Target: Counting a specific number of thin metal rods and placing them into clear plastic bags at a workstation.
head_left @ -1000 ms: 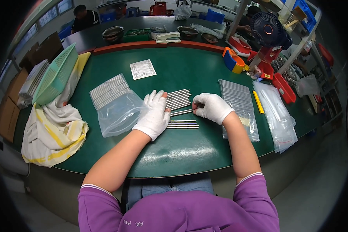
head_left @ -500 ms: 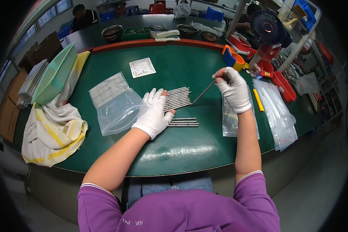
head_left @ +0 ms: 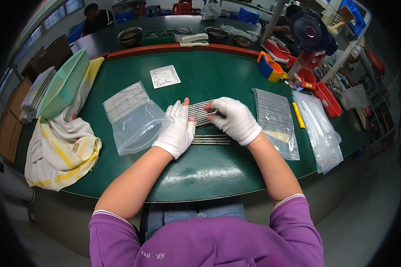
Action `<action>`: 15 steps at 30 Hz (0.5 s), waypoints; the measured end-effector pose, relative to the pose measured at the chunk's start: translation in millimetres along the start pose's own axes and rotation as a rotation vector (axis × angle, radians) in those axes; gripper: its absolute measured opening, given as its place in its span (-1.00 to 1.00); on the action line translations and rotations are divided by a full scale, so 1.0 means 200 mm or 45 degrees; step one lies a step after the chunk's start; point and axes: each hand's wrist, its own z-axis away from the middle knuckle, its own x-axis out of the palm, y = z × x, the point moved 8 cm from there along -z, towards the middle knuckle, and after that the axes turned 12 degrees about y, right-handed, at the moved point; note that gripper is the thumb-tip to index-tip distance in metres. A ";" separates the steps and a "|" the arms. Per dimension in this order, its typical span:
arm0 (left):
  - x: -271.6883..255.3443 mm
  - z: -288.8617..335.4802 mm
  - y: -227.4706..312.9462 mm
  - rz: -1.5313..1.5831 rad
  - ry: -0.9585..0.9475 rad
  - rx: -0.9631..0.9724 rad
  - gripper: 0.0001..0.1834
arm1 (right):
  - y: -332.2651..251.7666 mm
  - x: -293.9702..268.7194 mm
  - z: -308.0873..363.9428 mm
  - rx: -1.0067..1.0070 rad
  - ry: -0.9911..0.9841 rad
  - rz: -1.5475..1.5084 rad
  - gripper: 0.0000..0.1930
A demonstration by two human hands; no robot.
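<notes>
Both hands wear white gloves and rest near the middle of a green table (head_left: 200, 173). The left hand (head_left: 177, 129) lies flat, fingers together and stretched out, its edge against a row of thin metal rods (head_left: 199, 113). The right hand (head_left: 234, 119) is curled over the other end of that row, fingertips pressing on the rods; whether it pinches a single rod I cannot tell. A few more rods (head_left: 210, 140) lie loose just below the hands, toward the near edge.

Left of the hands sits a clear plastic bag (head_left: 136, 127), open and puffed, with a packed bag of rods (head_left: 124, 101) touching it behind. Right of the hands lies another filled bag (head_left: 274, 115), then a yellow pen (head_left: 298, 115) and a stack of empty clear bags (head_left: 321, 131) at the right edge. A printed paper slip (head_left: 165, 76) lies toward the far edge. At the left edge a yellow-striped cloth (head_left: 60, 147) spreads under a tilted green plastic basket (head_left: 62, 84).

Beyond the red-trimmed far edge stands a dark bench with metal bowls (head_left: 130, 34); a small fan (head_left: 311, 31) and red trays (head_left: 327, 95) crowd the far right corner.
</notes>
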 end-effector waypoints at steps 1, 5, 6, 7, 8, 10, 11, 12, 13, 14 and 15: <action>-0.01 0.00 0.02 -0.056 -0.030 0.016 -0.41 | 0.07 -0.03 0.00 0.172 -0.069 0.118 -0.76; -0.03 -0.01 0.09 -0.168 -0.105 0.125 -0.33 | 0.24 -0.11 0.10 0.346 -0.382 0.438 -0.73; -0.04 -0.02 0.10 -0.164 -0.108 0.129 -0.33 | 0.26 -0.11 0.10 0.352 -0.380 0.441 -0.73; -0.04 -0.03 0.10 -0.166 -0.144 0.074 -0.31 | 0.30 -0.09 0.10 0.443 -0.427 0.429 -0.74; -0.04 -0.03 0.10 -0.170 -0.179 0.016 -0.29 | 0.32 -0.07 0.10 0.530 -0.475 0.414 -0.74; -0.03 -0.03 0.10 -0.165 -0.177 0.013 -0.29 | 0.30 -0.04 0.10 0.540 -0.356 0.361 -0.77; -0.04 -0.03 0.10 -0.167 -0.171 0.003 -0.29 | 0.29 -0.03 0.09 0.541 -0.241 0.303 -0.79; -0.04 -0.03 0.10 -0.167 -0.172 0.004 -0.29 | 0.28 -0.04 0.08 0.545 -0.160 0.274 -0.81; -0.04 -0.03 0.10 -0.160 -0.156 0.033 -0.29 | 0.27 -0.05 0.08 0.547 -0.158 0.274 -0.81; -0.04 -0.03 0.10 -0.157 -0.139 0.056 -0.29 | 0.22 -0.06 0.06 0.463 -0.215 0.293 -0.82; -0.04 -0.02 0.09 -0.161 -0.140 0.051 -0.29 | 0.18 -0.06 0.05 0.379 -0.271 0.311 -0.83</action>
